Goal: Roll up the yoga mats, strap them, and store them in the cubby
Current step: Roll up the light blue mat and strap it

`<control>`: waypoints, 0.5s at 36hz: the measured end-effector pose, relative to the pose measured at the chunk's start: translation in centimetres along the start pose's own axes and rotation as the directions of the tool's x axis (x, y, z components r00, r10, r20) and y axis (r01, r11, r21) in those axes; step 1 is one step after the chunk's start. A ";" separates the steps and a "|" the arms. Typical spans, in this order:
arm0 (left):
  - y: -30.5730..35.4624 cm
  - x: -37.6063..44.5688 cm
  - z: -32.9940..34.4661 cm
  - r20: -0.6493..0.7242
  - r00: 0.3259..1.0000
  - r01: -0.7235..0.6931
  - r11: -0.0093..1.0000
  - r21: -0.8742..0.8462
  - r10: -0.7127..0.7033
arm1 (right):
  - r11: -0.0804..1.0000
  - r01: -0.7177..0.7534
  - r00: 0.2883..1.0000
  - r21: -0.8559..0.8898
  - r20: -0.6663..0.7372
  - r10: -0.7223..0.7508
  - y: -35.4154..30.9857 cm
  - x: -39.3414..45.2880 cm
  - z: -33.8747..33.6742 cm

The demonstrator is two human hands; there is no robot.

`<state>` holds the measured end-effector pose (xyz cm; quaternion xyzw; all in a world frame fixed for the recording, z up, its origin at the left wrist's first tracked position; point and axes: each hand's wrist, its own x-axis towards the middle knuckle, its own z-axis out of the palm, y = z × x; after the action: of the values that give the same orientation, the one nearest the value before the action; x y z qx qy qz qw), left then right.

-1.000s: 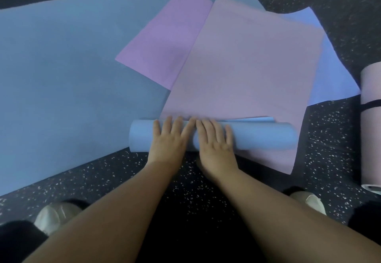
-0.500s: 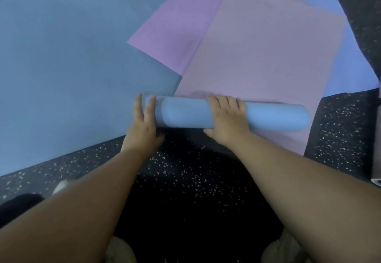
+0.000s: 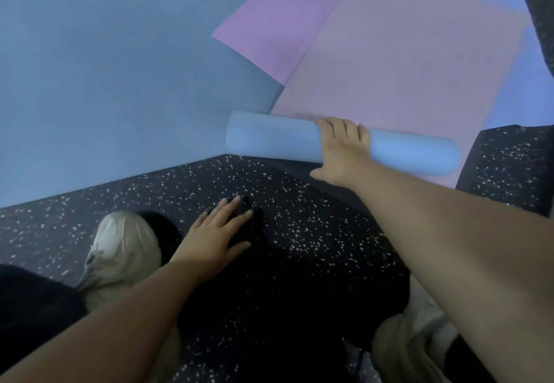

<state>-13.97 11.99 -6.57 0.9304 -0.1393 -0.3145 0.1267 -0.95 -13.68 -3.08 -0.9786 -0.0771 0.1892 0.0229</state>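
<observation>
My right hand [image 3: 341, 151] lay curled over the middle of the blue roll [image 3: 338, 142], its long axis running out to either side of that grip. My left hand [image 3: 215, 232], open and empty, hung nearer me above the floor [image 3: 299, 217].

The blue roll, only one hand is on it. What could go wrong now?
1. The rolled blue mat has no strap, and only the right hand grips it near the middle. The free ends might loosen and unroll.
2. The roll lies across the pale pink mat, so pushing it could drag or wrinkle that mat.
3. The left hand is open over the speckled floor, too far to steady the roll fast.
</observation>
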 end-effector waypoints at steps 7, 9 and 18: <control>0.2 -2.6 2.4 0.172 0.976 -0.148 0.984 0.100 0.130 | 1.000 0.002 0.997 -0.002 0.080 -0.001 -0.4 -1.7 0.4; 0.3 -3.1 2.8 0.189 0.969 -0.179 0.980 0.093 0.159 | 1.000 -0.004 0.996 -0.002 0.093 0.004 -0.4 -1.7 0.3; 0.4 -3.5 3.1 0.074 0.994 -0.080 0.997 -0.010 0.080 | 1.000 -0.015 0.994 -0.009 0.104 0.016 -0.6 -1.5 0.2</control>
<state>-18.68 12.33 -6.87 0.9113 -0.1799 -0.3440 0.1371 -2.49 -13.36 -2.70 -0.9681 -0.0712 0.2397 0.0134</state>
